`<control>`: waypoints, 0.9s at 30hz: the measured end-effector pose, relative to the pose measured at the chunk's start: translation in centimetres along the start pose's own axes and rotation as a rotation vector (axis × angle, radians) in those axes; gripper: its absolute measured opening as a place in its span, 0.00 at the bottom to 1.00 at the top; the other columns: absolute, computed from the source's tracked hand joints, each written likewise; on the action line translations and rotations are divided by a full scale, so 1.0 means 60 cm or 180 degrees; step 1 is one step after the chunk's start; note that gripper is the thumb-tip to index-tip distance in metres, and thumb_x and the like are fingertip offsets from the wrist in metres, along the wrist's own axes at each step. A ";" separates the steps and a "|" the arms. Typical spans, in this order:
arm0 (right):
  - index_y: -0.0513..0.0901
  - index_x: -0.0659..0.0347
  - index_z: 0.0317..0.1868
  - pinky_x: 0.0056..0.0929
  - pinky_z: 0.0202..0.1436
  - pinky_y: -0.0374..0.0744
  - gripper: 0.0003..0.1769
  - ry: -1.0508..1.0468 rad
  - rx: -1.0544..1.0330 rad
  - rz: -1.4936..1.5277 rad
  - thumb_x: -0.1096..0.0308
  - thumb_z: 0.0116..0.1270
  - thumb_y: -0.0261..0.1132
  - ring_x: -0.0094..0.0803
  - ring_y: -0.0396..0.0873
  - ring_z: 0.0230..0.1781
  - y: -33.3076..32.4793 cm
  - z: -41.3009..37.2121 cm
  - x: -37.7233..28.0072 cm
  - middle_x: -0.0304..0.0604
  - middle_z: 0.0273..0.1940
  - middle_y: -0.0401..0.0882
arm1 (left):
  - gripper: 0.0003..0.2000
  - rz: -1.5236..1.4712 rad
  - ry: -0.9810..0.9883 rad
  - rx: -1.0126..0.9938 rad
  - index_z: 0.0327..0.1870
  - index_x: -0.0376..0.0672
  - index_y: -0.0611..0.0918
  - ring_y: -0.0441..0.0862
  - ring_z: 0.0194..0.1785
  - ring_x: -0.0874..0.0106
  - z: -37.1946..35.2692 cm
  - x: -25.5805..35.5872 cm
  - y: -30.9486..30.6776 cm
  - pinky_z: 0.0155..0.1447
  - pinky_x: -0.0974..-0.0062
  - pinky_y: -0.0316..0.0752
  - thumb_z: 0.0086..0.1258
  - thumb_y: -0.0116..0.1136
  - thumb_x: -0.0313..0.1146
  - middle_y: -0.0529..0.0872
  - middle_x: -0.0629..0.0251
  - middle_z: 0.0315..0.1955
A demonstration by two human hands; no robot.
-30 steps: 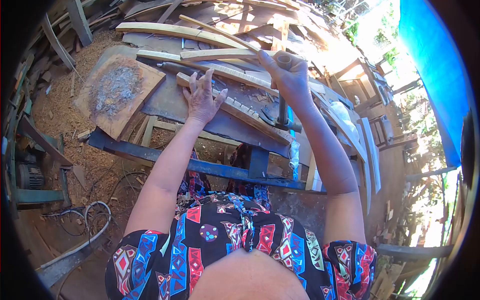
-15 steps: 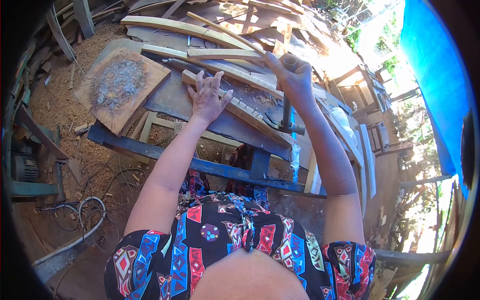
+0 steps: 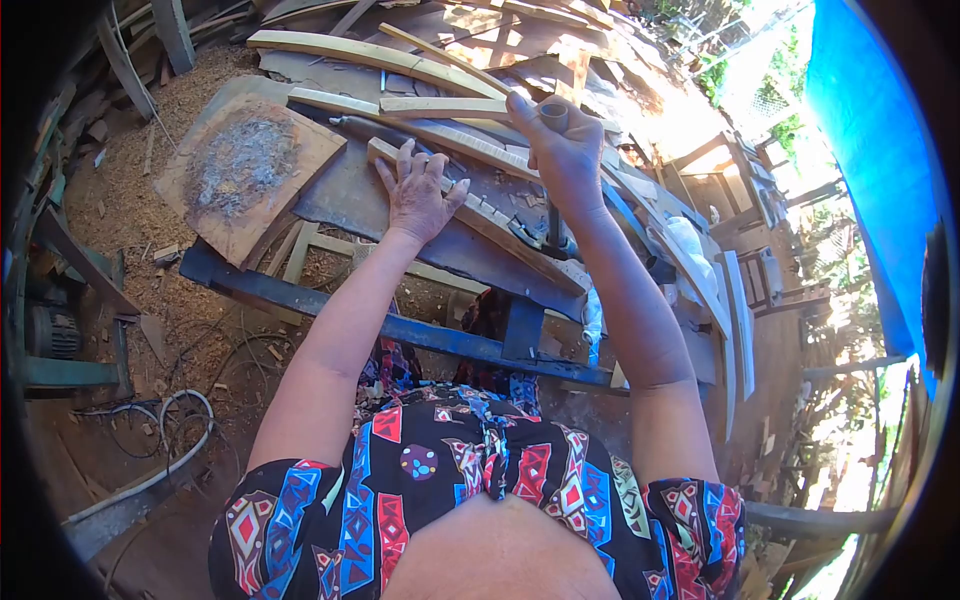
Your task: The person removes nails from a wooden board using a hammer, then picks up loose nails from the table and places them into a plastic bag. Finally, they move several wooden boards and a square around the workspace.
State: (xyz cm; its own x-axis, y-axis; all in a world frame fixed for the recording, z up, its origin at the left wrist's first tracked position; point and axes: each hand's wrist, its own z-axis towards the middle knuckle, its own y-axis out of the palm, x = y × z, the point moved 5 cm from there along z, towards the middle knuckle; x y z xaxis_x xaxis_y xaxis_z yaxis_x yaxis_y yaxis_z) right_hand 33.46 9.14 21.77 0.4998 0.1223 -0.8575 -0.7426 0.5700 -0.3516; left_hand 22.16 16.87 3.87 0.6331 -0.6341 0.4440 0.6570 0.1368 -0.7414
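Note:
My left hand [image 3: 420, 195] lies with spread fingers on a narrow wooden strip [image 3: 500, 222] that slants across the workbench. Several small nails stick up in a row along the strip, to the right of that hand. My right hand [image 3: 568, 155] is closed around the handle of a hammer [image 3: 553, 225], above the bench. The handle's round end shows at the top of the fist, and the head is down near the nails, partly hidden by my right wrist.
More wooden strips [image 3: 375, 62] lie behind on the bench. At the left is a thick, stained wood block [image 3: 240, 165]. The blue bench rail [image 3: 400, 333] runs along the near side. A clear plastic bag [image 3: 592, 315] hangs beside my right forearm. Cables [image 3: 190, 440] lie at lower left.
My right hand has moved a little to the left with the hammer, whose head is now closer to the row of nails. My left hand has stayed almost in place on the strip.

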 end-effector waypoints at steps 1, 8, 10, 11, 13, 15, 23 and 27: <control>0.78 0.62 0.20 0.21 0.21 0.61 0.22 0.0007 0.0009 0.0000 0.54 0.60 0.72 0.14 0.61 0.17 0.000 -0.001 -0.001 0.27 0.15 0.70 | 0.25 -0.0002 0.0007 -0.0008 0.53 0.47 0.74 0.52 0.72 0.54 -0.001 0.000 0.003 0.70 0.32 0.35 0.61 0.56 0.54 0.72 0.57 0.55; 0.75 0.56 0.25 0.17 0.17 0.61 0.15 -0.0933 0.0215 -0.0138 0.59 0.67 0.64 0.14 0.61 0.14 -0.123 -0.019 0.086 0.28 0.18 0.67 | 0.21 -0.0023 0.0042 0.0035 0.46 0.45 0.75 0.55 0.70 0.56 0.002 -0.003 0.007 0.70 0.34 0.37 0.60 0.57 0.53 0.73 0.58 0.52; 0.68 0.51 0.23 0.18 0.20 0.63 0.16 0.0336 0.0636 0.2934 0.62 0.69 0.59 0.16 0.59 0.15 -0.261 -0.057 0.102 0.28 0.16 0.58 | 0.21 0.0008 0.0036 0.0080 0.44 0.46 0.75 0.55 0.70 0.56 0.010 -0.009 0.008 0.70 0.34 0.38 0.60 0.57 0.52 0.73 0.58 0.51; 0.69 0.51 0.22 0.21 0.21 0.63 0.17 0.0454 0.0925 0.3054 0.58 0.69 0.61 0.19 0.59 0.15 -0.358 -0.068 0.149 0.29 0.15 0.57 | 0.20 0.0070 -0.0012 0.0107 0.44 0.46 0.75 0.56 0.70 0.57 0.010 -0.008 0.008 0.70 0.35 0.39 0.60 0.57 0.52 0.73 0.59 0.51; 0.71 0.53 0.22 0.25 0.24 0.62 0.21 0.0459 0.2061 0.2940 0.51 0.67 0.62 0.22 0.58 0.14 -0.415 -0.126 0.161 0.29 0.13 0.56 | 0.20 0.0124 0.0026 0.0100 0.44 0.46 0.75 0.56 0.70 0.58 0.011 0.000 0.014 0.70 0.35 0.39 0.60 0.57 0.51 0.73 0.59 0.51; 0.71 0.54 0.22 0.26 0.24 0.61 0.22 0.0428 0.1941 0.2698 0.49 0.67 0.62 0.23 0.58 0.14 -0.408 -0.145 0.162 0.30 0.13 0.56 | 0.20 0.0210 -0.0027 0.0076 0.44 0.46 0.75 0.57 0.69 0.58 0.008 -0.004 0.015 0.70 0.36 0.39 0.60 0.57 0.52 0.74 0.60 0.51; 0.71 0.58 0.23 0.26 0.23 0.62 0.23 0.0472 0.1789 0.2443 0.48 0.66 0.63 0.25 0.60 0.15 -0.392 -0.148 0.158 0.32 0.14 0.57 | 0.29 -0.0394 0.0477 0.0570 0.62 0.52 0.68 0.58 0.70 0.57 0.000 0.004 -0.009 0.70 0.41 0.42 0.60 0.59 0.48 0.71 0.61 0.57; 0.71 0.58 0.22 0.27 0.23 0.64 0.23 0.0395 0.1852 0.2458 0.49 0.67 0.63 0.26 0.61 0.14 -0.390 -0.155 0.157 0.33 0.14 0.58 | 0.33 -0.0962 0.0501 0.0441 0.67 0.55 0.64 0.57 0.71 0.56 -0.011 -0.001 -0.015 0.71 0.44 0.43 0.60 0.60 0.47 0.67 0.58 0.61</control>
State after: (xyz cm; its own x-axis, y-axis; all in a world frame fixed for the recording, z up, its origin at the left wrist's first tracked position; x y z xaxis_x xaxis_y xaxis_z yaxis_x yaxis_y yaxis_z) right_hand 51.41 -10.58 18.43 -0.1074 0.5634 -0.8192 -0.4931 0.6852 0.5359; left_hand 21.23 16.27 4.18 0.3382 -0.7695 0.5418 0.8608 0.0202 -0.5086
